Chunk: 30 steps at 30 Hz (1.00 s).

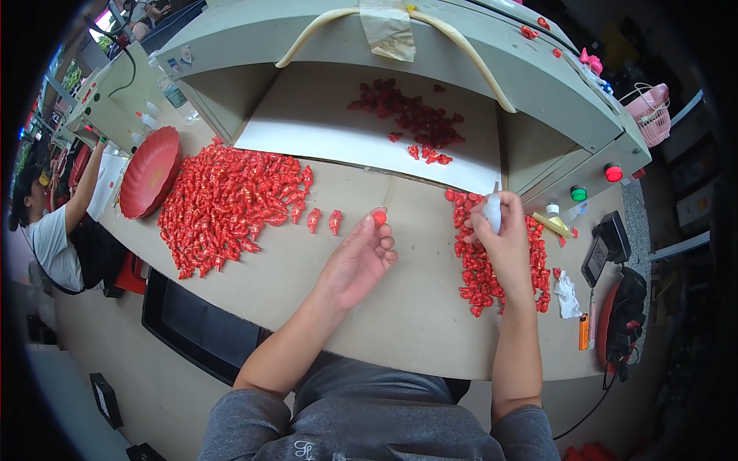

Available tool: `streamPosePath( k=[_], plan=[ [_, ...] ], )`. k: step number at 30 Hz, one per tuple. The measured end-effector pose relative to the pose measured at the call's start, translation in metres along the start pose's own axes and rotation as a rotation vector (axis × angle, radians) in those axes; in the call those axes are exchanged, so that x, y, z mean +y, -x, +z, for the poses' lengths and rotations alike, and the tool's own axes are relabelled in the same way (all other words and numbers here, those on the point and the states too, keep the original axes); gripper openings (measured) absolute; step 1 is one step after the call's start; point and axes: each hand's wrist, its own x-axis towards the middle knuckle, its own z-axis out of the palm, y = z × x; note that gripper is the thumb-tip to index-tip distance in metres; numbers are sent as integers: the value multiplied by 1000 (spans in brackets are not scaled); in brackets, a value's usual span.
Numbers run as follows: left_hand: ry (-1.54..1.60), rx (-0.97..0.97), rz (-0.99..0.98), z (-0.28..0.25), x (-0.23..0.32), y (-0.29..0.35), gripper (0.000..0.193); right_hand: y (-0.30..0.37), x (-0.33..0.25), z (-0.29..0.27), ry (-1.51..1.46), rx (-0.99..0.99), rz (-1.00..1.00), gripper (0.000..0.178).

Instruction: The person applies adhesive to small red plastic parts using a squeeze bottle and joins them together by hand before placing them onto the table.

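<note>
Near the middle of the bench, my left hand (355, 263) pinches a small red plastic piece (379, 217) between thumb and fingertips. My right hand (503, 240), closed, holds a small white squeeze bottle (492, 213) with its thin nozzle pointing up. Below that hand lies a patch of small red pieces (478, 286), partly hidden by the hand and forearm. Two single red figures (335, 222) stand apart to the left of my left hand. Beside them spreads a big heap of similar red figures (223, 203) with yellowish marks.
A grey-green hooded cabinet (538, 84) rises at the back, with dark red pieces (411, 115) inside. A red scalloped bowl (151, 173) is at left. Tissue (567, 296), an orange lighter (583, 332) and a phone (594, 261) lie at right. Another person (58, 238) sits far left.
</note>
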Motion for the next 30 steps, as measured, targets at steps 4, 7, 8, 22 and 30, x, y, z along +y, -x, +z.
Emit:
streamPosePath(
  k=[4, 7, 8, 22, 30],
  plan=[
    [26, 17, 27, 0, 3, 1, 22, -25, 11, 8, 768, -28, -314, 18],
    [84, 17, 43, -3, 5, 0, 22, -30, 15, 6, 1144, -29, -302, 17],
    [88, 14, 42, -4, 5, 0, 23, -32, 16, 7, 1215, -73, -243, 16],
    [90, 25, 49, -5, 17, 2, 19, -38, 16, 30, 1215, -252, -424, 18],
    [72, -35, 12, -9, -9, 3, 19, 4, 3, 31, 404, -238, -119, 21]
  ],
)
